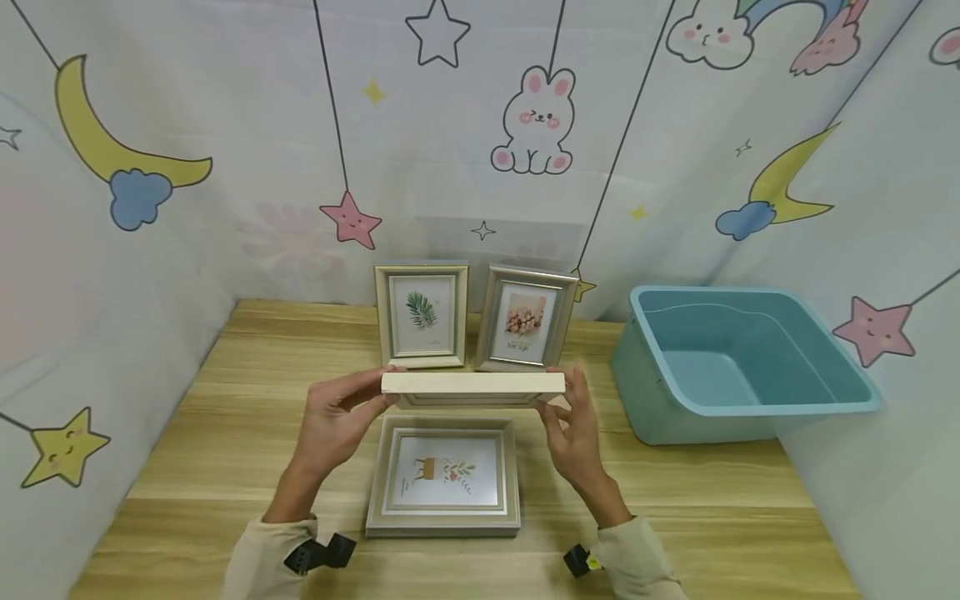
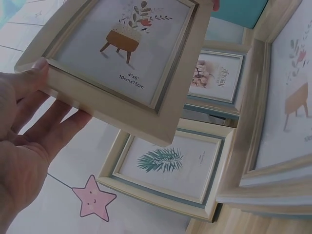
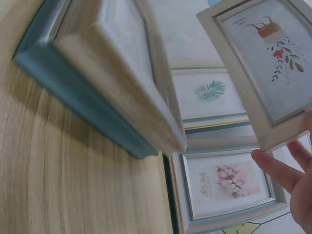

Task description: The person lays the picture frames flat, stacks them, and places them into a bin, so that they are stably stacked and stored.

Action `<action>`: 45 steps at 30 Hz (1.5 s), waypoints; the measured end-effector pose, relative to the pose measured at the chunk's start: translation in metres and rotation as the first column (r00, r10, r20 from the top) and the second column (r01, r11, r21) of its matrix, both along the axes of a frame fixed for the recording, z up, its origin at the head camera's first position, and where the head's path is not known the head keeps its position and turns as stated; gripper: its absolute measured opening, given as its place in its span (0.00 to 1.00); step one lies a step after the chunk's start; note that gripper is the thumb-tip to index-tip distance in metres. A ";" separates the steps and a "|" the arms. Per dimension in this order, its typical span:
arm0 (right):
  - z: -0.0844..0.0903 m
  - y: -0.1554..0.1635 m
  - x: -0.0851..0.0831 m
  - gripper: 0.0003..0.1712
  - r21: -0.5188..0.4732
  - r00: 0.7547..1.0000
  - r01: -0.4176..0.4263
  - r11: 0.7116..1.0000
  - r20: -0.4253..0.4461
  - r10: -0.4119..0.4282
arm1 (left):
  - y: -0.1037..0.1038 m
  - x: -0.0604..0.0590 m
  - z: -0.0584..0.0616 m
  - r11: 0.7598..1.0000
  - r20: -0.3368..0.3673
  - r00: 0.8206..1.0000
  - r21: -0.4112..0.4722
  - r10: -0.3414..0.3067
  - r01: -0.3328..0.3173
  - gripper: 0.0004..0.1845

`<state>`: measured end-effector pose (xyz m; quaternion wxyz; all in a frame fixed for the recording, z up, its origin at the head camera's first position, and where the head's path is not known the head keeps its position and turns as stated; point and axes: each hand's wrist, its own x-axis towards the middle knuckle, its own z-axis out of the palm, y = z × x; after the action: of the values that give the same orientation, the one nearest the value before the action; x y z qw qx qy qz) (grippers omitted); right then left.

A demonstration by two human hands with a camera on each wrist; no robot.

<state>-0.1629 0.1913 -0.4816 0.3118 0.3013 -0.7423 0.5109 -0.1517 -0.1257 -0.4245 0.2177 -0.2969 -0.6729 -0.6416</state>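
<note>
My left hand (image 1: 333, 423) and right hand (image 1: 576, 437) grip a cream picture frame (image 1: 472, 384) by its two ends, above the table. From the head view only its narrow edge shows clearly; in the left wrist view the held picture frame (image 2: 117, 90) bears a print of a plant in a legged pot. The left thumb lies on the front border, with fingers at the edge. Beneath it, a beige picture frame (image 1: 442, 518) with a similar print lies face up. In the right wrist view, this frame (image 3: 114, 73) rests on another, teal-edged frame (image 3: 73, 92).
Behind the hands, a leaf-print frame (image 1: 422, 308) and a blossom-print frame (image 1: 523, 323) stand upright by the patterned backdrop (image 1: 450, 183). A blue plastic bin (image 1: 637, 375) stands at the right on the wooden table (image 1: 225, 433).
</note>
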 end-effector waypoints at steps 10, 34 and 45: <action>0.011 0.003 0.000 0.58 0.180 0.999 0.051 0.982 -0.017 -0.049 | 0.003 -0.001 -0.004 0.996 0.108 0.991 0.032 0.074 -0.078 0.19; 0.037 0.003 0.008 0.53 -0.005 0.730 -0.231 0.973 0.660 0.177 | 0.042 -0.010 -0.011 0.719 0.463 0.886 0.605 0.034 -0.344 0.14; 0.043 0.024 0.005 0.57 -0.133 0.512 -0.270 0.954 0.819 0.259 | -0.008 -0.008 -0.010 0.973 0.515 0.845 -0.083 -0.143 0.216 0.36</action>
<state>-0.1578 0.2157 -0.4390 -0.1572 0.1364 -0.7490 0.6290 -0.1596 -0.1336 -0.4343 -0.0484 -0.1942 -0.7181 -0.6666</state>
